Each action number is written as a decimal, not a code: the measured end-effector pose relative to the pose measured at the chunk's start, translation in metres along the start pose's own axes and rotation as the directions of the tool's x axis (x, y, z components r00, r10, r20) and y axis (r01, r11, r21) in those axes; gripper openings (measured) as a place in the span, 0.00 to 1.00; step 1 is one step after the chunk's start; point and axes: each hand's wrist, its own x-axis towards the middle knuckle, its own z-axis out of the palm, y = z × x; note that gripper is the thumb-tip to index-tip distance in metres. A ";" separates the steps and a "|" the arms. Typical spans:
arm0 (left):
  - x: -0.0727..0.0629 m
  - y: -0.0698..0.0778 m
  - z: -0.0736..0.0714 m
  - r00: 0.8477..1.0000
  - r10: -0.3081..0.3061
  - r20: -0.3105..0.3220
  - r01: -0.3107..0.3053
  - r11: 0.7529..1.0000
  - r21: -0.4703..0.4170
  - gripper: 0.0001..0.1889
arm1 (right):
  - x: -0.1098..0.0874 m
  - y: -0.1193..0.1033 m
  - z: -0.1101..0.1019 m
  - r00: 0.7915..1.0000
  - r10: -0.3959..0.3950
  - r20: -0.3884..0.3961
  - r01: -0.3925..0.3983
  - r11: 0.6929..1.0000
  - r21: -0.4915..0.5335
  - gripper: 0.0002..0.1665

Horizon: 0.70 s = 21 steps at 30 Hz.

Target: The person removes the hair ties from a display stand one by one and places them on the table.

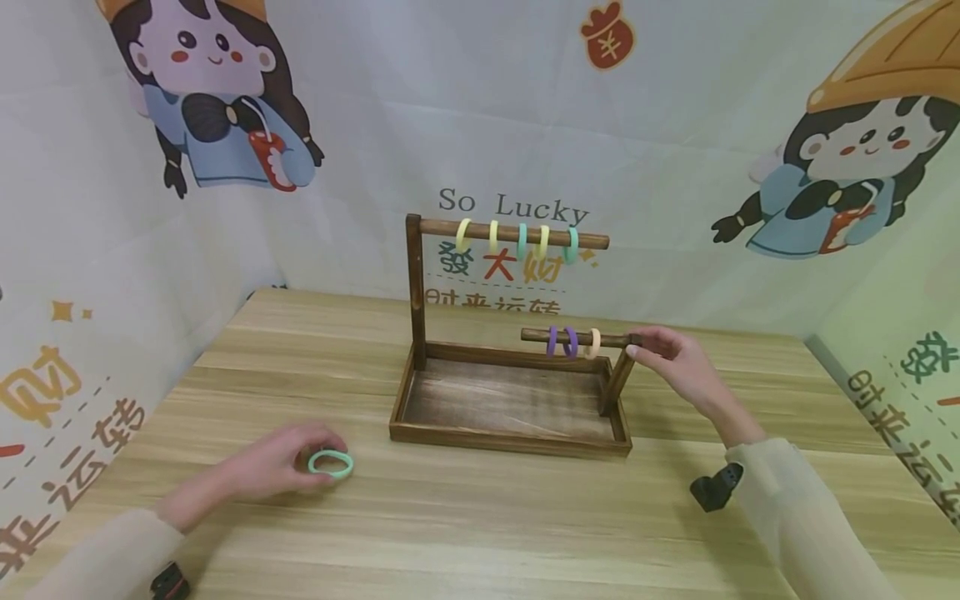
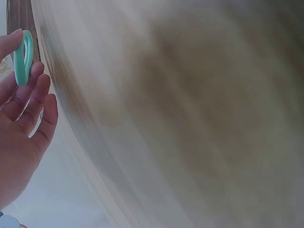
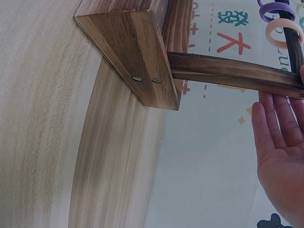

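Observation:
A mint-green ring [image 1: 331, 464], perhaps a hair tie, is pinched between the thumb and fingers of my left hand [image 1: 288, 458], low over the table to the left of a brown wooden rack [image 1: 510, 447]. The left wrist view shows the same green ring [image 2: 23, 58] edge-on, the other fingers spread loosely. My right hand [image 1: 678, 362] grips the top of the rack's short post [image 1: 617, 383], where the lower bar joins it. Two purple rings [image 1: 572, 342] and one peach ring [image 1: 594, 343] hang on that lower bar. Yellow rings [image 1: 462, 236] and green rings [image 1: 572, 246] hang along the upper bar.
The rack's shallow tray [image 1: 495, 396] stands on a wood-grain table [image 1: 480, 525]. Behind and beside the table hangs a pale printed cloth [image 1: 375, 150] with cartoon figures and lettering. A tall post [image 1: 416, 292] carries the upper bar at the rack's left.

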 end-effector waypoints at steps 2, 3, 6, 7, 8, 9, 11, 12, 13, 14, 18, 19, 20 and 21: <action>-0.003 -0.001 -0.001 1.000 0.002 0.002 -0.002 1.000 -0.003 0.12 | 0.000 0.000 0.000 1.000 -0.003 0.000 0.003 1.000 0.008 0.27; -0.004 -0.002 -0.001 1.000 -0.001 0.004 0.001 1.000 -0.002 0.12 | 0.000 0.000 0.000 1.000 -0.006 -0.001 0.006 1.000 0.011 0.26; -0.008 -0.005 -0.003 1.000 -0.025 0.009 0.025 1.000 0.001 0.12 | -0.001 -0.001 0.000 1.000 -0.010 -0.002 0.010 1.000 0.015 0.26; -0.009 -0.005 -0.004 0.999 -0.033 0.008 0.033 0.999 0.013 0.12 | -0.001 -0.001 -0.001 1.000 -0.009 -0.003 0.010 1.000 0.013 0.26; -0.010 -0.006 -0.005 0.999 -0.043 0.008 0.042 0.999 0.024 0.12 | -0.001 -0.001 -0.001 1.000 -0.010 -0.003 0.010 1.000 0.010 0.27; -0.011 -0.007 -0.006 0.999 -0.053 0.005 0.053 0.998 0.035 0.13 | -0.001 -0.001 -0.001 1.000 -0.008 -0.003 0.008 1.000 0.007 0.27; -0.013 -0.008 -0.007 0.997 -0.071 0.003 0.071 0.996 0.050 0.13 | -0.001 -0.001 -0.001 1.000 -0.006 -0.001 0.006 1.000 0.005 0.27; -0.014 -0.008 -0.008 0.997 -0.080 0.004 0.080 0.995 0.052 0.13 | -0.001 -0.001 -0.002 1.000 -0.005 -0.001 0.005 1.000 0.002 0.27; -0.015 -0.008 -0.009 0.996 -0.091 0.004 0.091 0.995 0.051 0.13 | -0.001 -0.001 -0.002 1.000 -0.004 0.000 0.004 1.000 0.003 0.27; -0.016 -0.009 -0.010 0.995 -0.098 0.003 0.098 0.994 0.051 0.13 | -0.001 -0.001 -0.002 1.000 -0.003 -0.001 0.003 1.000 0.004 0.27; -0.019 -0.009 -0.014 0.993 -0.119 0.006 0.118 0.992 0.040 0.13 | 0.000 -0.001 -0.002 1.000 -0.001 -0.002 0.001 1.000 0.005 0.27; -0.019 -0.009 -0.015 0.993 -0.117 0.006 0.117 0.992 0.046 0.13 | 0.000 -0.001 -0.002 1.000 -0.002 0.000 0.002 1.000 0.007 0.27; -0.019 -0.009 -0.016 0.994 -0.113 0.007 0.112 0.992 0.050 0.13 | -0.001 -0.001 -0.002 1.000 -0.002 0.000 0.002 1.000 0.008 0.27; -0.020 -0.009 -0.017 0.994 -0.110 0.010 0.109 0.993 0.054 0.13 | -0.001 -0.001 -0.001 1.000 -0.001 0.001 0.001 1.000 0.009 0.27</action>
